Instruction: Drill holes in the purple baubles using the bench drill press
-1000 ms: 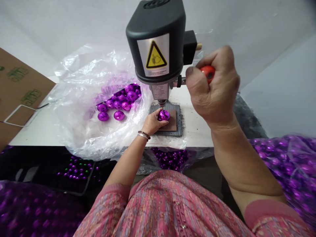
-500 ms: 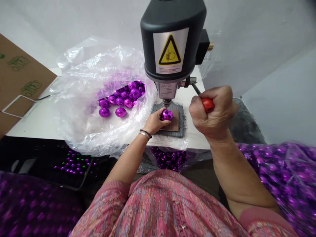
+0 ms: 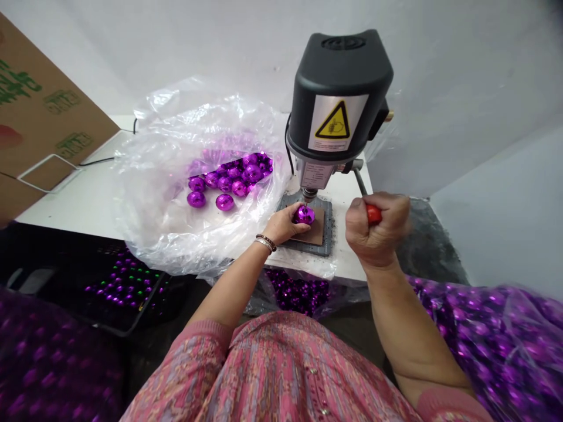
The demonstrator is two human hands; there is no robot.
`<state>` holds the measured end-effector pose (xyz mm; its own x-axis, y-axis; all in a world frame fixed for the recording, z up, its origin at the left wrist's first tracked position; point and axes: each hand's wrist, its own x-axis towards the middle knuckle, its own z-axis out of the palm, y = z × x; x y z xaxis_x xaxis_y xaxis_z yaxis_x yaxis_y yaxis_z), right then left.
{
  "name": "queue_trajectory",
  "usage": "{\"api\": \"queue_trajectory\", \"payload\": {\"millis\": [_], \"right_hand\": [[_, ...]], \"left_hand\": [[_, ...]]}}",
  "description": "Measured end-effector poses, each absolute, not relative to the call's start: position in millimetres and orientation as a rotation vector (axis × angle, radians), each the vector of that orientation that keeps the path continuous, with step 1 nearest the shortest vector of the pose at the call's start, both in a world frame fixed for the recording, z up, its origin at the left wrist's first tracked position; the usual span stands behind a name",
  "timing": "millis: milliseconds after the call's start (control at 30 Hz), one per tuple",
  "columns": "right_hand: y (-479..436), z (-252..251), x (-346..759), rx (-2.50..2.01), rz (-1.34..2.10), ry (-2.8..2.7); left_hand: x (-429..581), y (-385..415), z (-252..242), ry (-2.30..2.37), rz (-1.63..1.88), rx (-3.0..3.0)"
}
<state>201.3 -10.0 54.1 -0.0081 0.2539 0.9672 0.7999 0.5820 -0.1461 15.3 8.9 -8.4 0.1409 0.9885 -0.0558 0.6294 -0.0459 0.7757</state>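
Note:
Between the thumb and fingers of my left hand (image 3: 284,225) is a shiny purple faceted ball (image 3: 305,215), held on a brown board (image 3: 314,231) over the grey base plate (image 3: 326,237) of a drill press (image 3: 341,94). The chuck (image 3: 309,195) is right above the ball, its bit reaching the ball's top; how deep it goes I cannot tell. My right hand (image 3: 378,228) is wrapped round the red knob (image 3: 373,214) of the press's feed lever (image 3: 359,179), to the right of the machine.
Loose purple balls (image 3: 224,184) lie in a clear plastic bag (image 3: 149,217) on the white table (image 3: 65,205). A cardboard box (image 3: 48,117) stands at left. Bags of purple balls (image 3: 497,334) bulge at lower right and lower left. Dark shavings surround the base plate.
My right hand has lowered the lever's red knob, and the chuck now sits closer to the ball. The whole view has shifted, so the machine appears lower and farther right.

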Motion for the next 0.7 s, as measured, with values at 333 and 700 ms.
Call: {"api": "queue_trajectory", "payload": {"millis": [333, 700], "right_hand": [[0, 96, 192, -0.929, -0.388, -1.436], [15, 129, 194, -1.087, -0.153, -1.395]], "left_hand": [[14, 9, -16, 1.536, 0.737, 1.675], [-37, -39, 3, 1.302, 0.894, 1.717]]}}
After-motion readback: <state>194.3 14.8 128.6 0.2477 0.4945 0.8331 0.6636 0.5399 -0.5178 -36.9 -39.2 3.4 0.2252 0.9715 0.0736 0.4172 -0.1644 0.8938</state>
